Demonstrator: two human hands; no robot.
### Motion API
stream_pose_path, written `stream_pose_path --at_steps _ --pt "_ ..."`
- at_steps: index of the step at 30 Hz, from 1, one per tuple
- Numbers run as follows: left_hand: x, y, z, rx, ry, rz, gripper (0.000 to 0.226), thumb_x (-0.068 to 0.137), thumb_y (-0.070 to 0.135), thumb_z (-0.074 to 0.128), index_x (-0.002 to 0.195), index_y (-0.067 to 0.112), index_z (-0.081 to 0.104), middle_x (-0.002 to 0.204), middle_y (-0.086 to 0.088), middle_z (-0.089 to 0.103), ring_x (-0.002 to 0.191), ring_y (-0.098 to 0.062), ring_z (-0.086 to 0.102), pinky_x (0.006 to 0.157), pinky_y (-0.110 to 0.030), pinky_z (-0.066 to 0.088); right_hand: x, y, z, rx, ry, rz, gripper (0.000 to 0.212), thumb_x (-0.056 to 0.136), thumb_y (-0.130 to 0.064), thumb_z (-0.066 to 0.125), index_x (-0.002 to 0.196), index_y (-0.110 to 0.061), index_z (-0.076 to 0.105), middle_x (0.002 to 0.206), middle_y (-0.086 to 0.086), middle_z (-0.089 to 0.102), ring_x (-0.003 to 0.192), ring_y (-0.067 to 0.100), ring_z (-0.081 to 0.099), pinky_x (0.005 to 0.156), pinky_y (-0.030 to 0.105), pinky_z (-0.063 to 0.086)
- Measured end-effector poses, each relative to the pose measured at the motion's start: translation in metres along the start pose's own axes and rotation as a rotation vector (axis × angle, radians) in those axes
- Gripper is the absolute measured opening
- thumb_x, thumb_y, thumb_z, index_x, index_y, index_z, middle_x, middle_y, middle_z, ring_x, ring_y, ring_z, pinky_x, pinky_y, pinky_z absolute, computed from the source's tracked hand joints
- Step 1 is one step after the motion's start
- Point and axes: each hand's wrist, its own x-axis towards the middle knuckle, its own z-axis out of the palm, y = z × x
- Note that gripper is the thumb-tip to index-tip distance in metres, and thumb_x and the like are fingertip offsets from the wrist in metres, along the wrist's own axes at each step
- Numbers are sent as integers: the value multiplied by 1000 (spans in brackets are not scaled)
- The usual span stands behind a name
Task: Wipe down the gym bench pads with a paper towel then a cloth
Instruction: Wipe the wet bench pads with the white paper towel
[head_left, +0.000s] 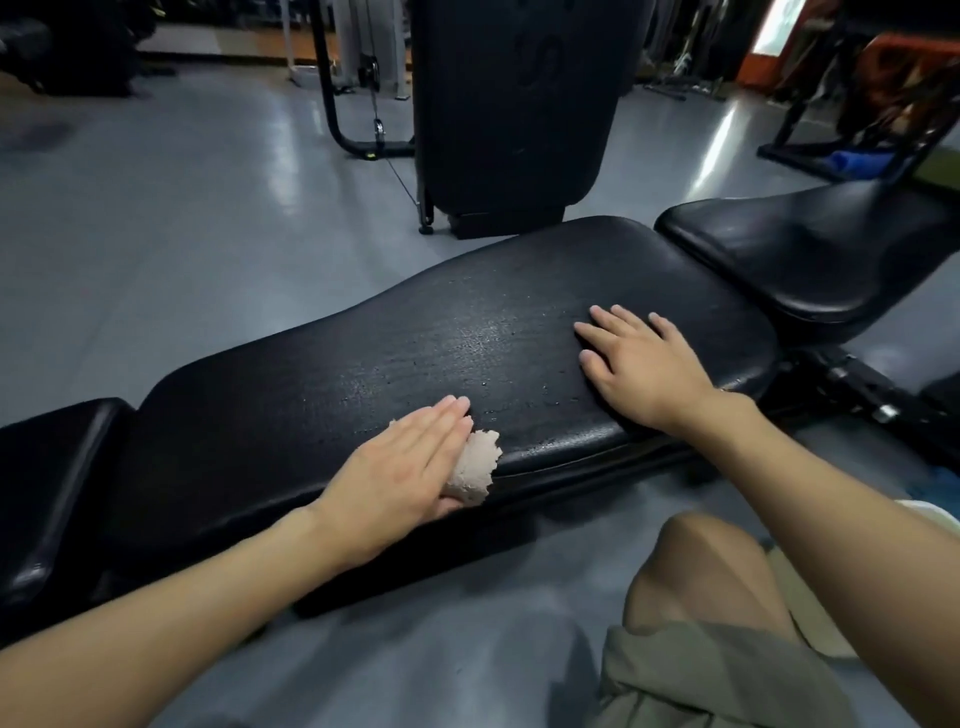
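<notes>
The long black back pad (395, 332) of a gym bench runs across the view, its surface worn and speckled with wet spots. My left hand (400, 462) lies flat near the pad's front edge and presses a crumpled beige paper towel (475, 465) against it; part of the towel sticks out to the right of my fingers. My right hand (641, 364) rests flat on the pad's right part, fingers spread, holding nothing. A smaller black seat pad (810, 254) sits past the right end. Another black pad (47, 483) adjoins the left end.
An upright black padded machine (519, 104) stands just behind the bench, with a black tube frame and cable (332, 104) to its left. Grey glossy floor (156, 234) surrounds the bench. My bent knee (711, 566) is at the lower right. More gym equipment (883, 93) is at the far right.
</notes>
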Motion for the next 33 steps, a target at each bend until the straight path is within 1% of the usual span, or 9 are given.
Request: stream_pose_path --at_steps 5,9,13,17,20,24,26,30,33 --pt "17 10 -4 -19 -12 17 70 95 48 42 129 -12 55 140 -28 49 130 -37 50 104 -48 46 -9 13 -5 126 47 37 44 103 -35 41 146 -28 47 160 -8 31 150 9 19 122 41 8" --pt "37 25 -4 -30 -55 -3 78 86 52 61 131 -10 52 142 -28 48 132 -37 49 107 -46 43 -20 17 -4 307 188 88 37 99 -17 48 133 -16 61 148 2 51 144 17 36 120 38 19" --pt "83 59 -2 -114 -123 -70 90 72 55 75 132 -8 52 140 -28 49 131 -36 49 108 -43 42 -32 10 -12 592 312 255 35 98 -10 49 129 -12 65 132 3 64 130 17 52 109 20 32" --pt "86 61 -12 -268 -110 -73 88 84 60 60 143 -3 42 152 -22 36 142 -32 35 116 -41 32 -59 -13 -11 849 695 489 37 89 -5 46 117 -9 69 115 3 70 110 22 63 99 34 47" --pt "70 28 -19 -559 -60 -282 63 100 46 36 154 14 25 162 -3 17 151 -24 9 122 -36 10 -84 -75 18 674 876 445 40 80 -13 43 111 -10 69 117 4 66 114 24 58 100 43 42" --pt "72 -13 -23 -677 -112 -472 44 96 9 39 139 16 44 141 -6 53 131 -26 48 109 -41 38 -79 -142 66 279 676 271 40 95 -25 40 126 -17 64 141 4 55 140 24 41 115 54 24" --pt "79 -19 -28 -566 -197 -448 44 95 11 38 137 20 45 135 -1 58 123 -25 55 97 -41 46 -71 -145 78 196 647 261 36 100 -28 41 125 -19 66 141 3 56 142 28 38 116 57 23" --pt "87 -18 -31 -396 -250 -396 42 98 22 35 139 27 40 131 3 57 117 -26 56 87 -42 49 -73 -109 77 152 687 212 37 100 -30 40 120 -20 69 135 2 61 137 27 44 118 50 24" --pt "89 -19 -30 -354 -265 -362 41 100 29 33 140 33 38 124 3 56 113 -26 57 85 -41 50 -64 -60 65 199 731 365 38 95 -29 41 119 -20 69 135 2 60 139 26 40 119 53 18"
